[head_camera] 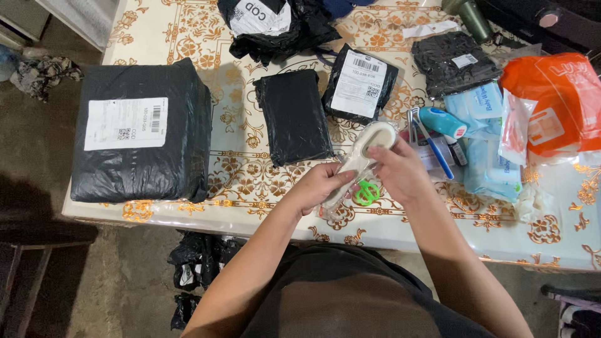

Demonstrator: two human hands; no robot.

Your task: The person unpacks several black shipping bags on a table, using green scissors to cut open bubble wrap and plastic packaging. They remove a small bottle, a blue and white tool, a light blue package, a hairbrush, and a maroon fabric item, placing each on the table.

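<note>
Head view, looking down over a table (263,206) with a gold floral pattern. Held above its near edge: a long cream-white brush (362,156) wrapped in clear plastic, tilted, its oval head up and away, its handle down toward the body. Left hand (322,186) closed around the lower handle, fingers (338,181) curled over it from the left. Right hand (400,170) gripping the upper part just below the oval head, fingers (383,150) pressed on the wrapping from the right. Brush thus lying between both sets of fingers, head sticking out beyond them. Just under the hands, on the table, green-handled scissors (366,193), partly hidden.

Far left, a large black parcel (141,131) with a white label. Behind the hands, a smaller black packet (294,116) and beside it a black packet with a label (360,81). To the right, a blue-and-white tube (441,121), packs of wipes (485,134) and an orange bag (554,103). Torn black wrapping on the floor (200,256) below the table edge.
</note>
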